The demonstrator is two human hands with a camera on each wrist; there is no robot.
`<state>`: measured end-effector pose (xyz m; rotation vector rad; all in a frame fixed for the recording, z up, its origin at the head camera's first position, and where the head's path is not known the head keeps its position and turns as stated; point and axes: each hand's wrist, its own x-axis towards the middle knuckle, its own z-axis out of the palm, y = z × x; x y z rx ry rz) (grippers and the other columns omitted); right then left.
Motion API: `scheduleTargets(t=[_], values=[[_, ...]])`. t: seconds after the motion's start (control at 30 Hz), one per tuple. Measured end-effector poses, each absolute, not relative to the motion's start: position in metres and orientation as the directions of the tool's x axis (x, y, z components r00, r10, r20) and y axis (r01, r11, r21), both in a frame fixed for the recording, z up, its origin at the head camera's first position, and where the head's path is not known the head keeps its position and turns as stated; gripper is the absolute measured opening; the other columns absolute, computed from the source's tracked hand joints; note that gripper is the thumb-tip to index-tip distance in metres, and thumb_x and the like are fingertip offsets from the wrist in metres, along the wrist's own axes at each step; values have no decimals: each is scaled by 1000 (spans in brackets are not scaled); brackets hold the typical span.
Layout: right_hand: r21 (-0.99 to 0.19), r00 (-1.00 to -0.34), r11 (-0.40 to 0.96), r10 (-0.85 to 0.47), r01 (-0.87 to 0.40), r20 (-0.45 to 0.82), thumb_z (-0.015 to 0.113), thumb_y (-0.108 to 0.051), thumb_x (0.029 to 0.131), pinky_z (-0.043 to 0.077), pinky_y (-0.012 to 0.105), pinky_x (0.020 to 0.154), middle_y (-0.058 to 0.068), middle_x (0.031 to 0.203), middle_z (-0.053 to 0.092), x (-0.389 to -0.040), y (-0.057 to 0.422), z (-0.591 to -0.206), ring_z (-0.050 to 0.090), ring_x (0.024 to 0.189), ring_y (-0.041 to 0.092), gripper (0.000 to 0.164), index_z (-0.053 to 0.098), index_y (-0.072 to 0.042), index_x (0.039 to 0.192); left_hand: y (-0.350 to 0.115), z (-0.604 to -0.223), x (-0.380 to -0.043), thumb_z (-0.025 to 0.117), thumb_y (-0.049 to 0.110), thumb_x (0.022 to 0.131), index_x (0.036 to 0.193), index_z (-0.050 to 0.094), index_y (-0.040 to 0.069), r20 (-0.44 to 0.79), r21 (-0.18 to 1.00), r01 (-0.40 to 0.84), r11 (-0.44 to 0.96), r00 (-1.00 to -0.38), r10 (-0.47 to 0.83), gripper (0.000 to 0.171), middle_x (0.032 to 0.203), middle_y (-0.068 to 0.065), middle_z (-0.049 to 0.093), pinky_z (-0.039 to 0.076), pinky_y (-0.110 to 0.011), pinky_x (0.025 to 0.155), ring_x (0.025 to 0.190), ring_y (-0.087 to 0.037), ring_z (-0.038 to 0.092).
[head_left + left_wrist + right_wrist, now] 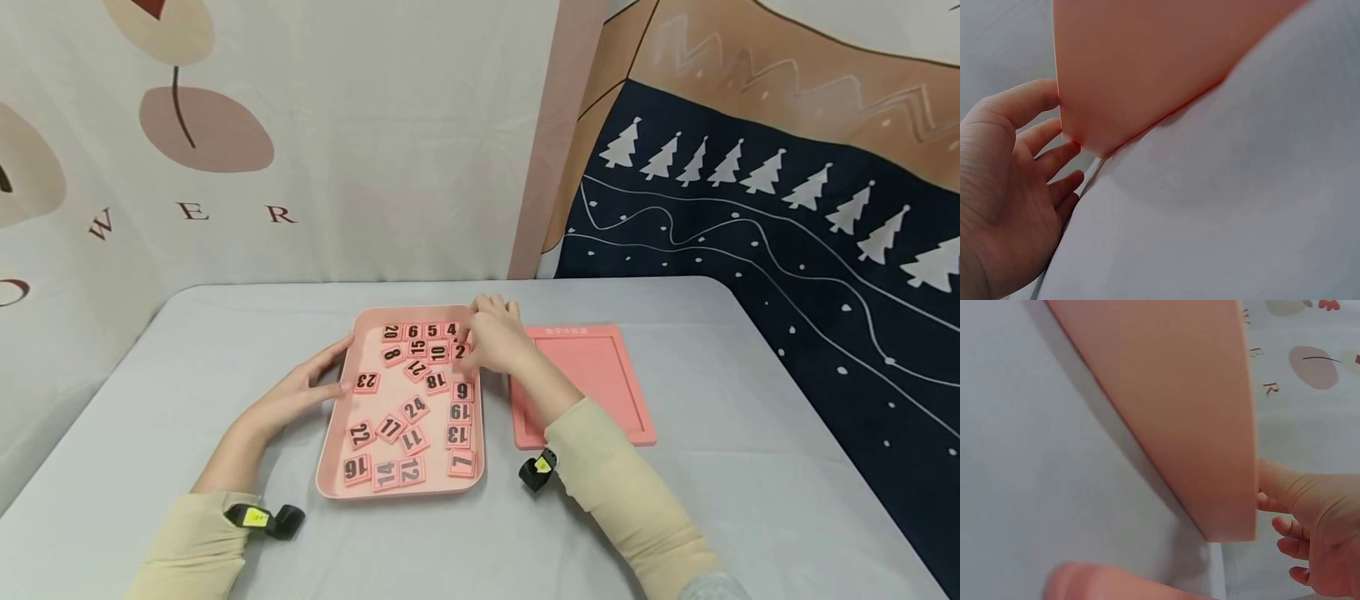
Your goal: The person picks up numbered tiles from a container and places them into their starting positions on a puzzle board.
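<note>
A pink tray holds several number tiles, some in a row at its far side and others lying loose at various angles. At the tray's far right corner, my right hand bends over the rim and pinches a number tile marked 2 between thumb and fingertip. My left hand rests against the tray's left side, thumb and fingers spread along the rim. In the left wrist view that hand touches the tray's outer wall. The right wrist view has a hand at the far rim.
Right of the tray lies a flat pink board with a raised border, partly behind the right forearm. A pale cloth covers the table. Printed curtains hang behind it. Each sleeve carries a black wrist device.
</note>
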<state>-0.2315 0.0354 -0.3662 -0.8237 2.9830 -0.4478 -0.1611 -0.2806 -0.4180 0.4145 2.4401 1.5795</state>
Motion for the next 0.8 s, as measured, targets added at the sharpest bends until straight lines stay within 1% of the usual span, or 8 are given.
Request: scheduleTargets(t=[0.2, 0.27, 0.4, 0.67, 0.8], values=[[-252, -857, 820, -501, -514, 119, 86, -42, 66, 27, 38, 85, -2, 105, 44, -232, 48, -356, 35, 99, 19, 31, 69, -25, 85, -281, -419, -162, 64, 18, 92, 154, 21, 14, -24, 913, 118, 391, -940, 339, 75, 158, -13, 15, 7, -58, 112, 143, -35, 9], [-262, -856, 815, -498, -516, 138, 86, -38, 67, 26, 38, 85, -1, 103, 43, -233, 55, -354, 35, 98, 20, 29, 70, -24, 86, -282, -420, -163, 64, 18, 92, 154, 21, 14, -25, 913, 116, 390, -941, 338, 75, 158, -13, 15, 6, -58, 112, 143, -35, 9], [-285, -857, 808, -487, -515, 168, 86, -35, 67, 26, 40, 86, 0, 102, 43, -234, 73, -351, 35, 100, 21, 28, 72, -22, 87, -281, -419, -163, 64, 18, 92, 154, 21, 13, -25, 915, 115, 386, -941, 339, 75, 158, -14, 15, 6, -58, 112, 143, -35, 9], [-295, -862, 810, -468, -506, 194, 86, -29, 68, 27, 43, 84, 3, 102, 43, -235, 112, -350, 36, 106, 25, 26, 72, -19, 87, -281, -418, -162, 64, 20, 92, 154, 21, 12, -28, 904, 117, 412, -944, 329, 76, 158, -15, 16, 6, -60, 111, 143, -37, 9], [-293, -866, 816, -457, -499, 202, 85, -27, 68, 27, 42, 81, 3, 101, 43, -234, 130, -355, 36, 104, 25, 24, 72, -19, 86, -281, -417, -162, 64, 19, 92, 154, 21, 11, -25, 902, 122, 415, -943, 332, 76, 157, -15, 16, 6, -60, 111, 143, -37, 9]])
